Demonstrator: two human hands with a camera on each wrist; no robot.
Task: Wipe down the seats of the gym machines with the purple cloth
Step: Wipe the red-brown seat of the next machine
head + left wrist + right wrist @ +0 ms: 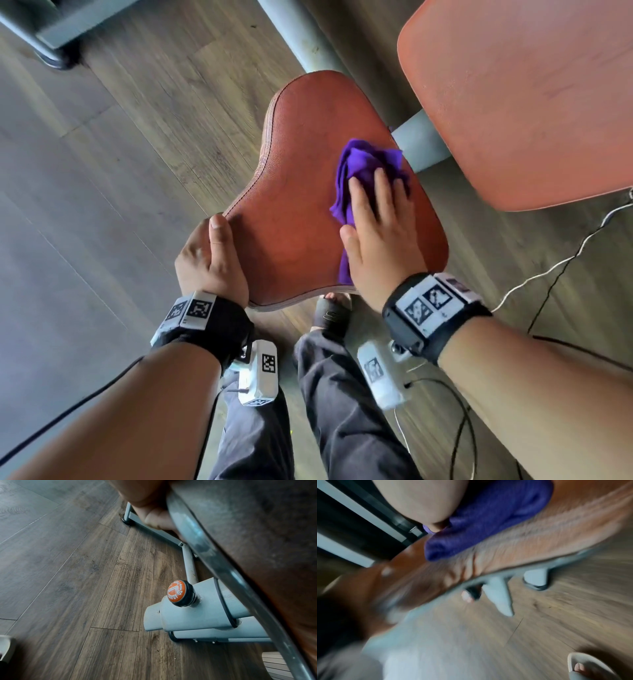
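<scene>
Head view: right hand point(378, 236) presses purple cloth point(363, 168) on seat point(291, 212); left seemingly grips edge.

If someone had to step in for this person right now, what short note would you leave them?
Right hand: flat, fingers straight, pressing the purple cloth onto the brown seat, on the side nearest the backrest.
Left hand: grips the seat's left front edge, thumb on top.
Done: wiping of this seat is under way; how much is covered can't be told.
Left: finish this seat, then the other machines' seats.
</scene>
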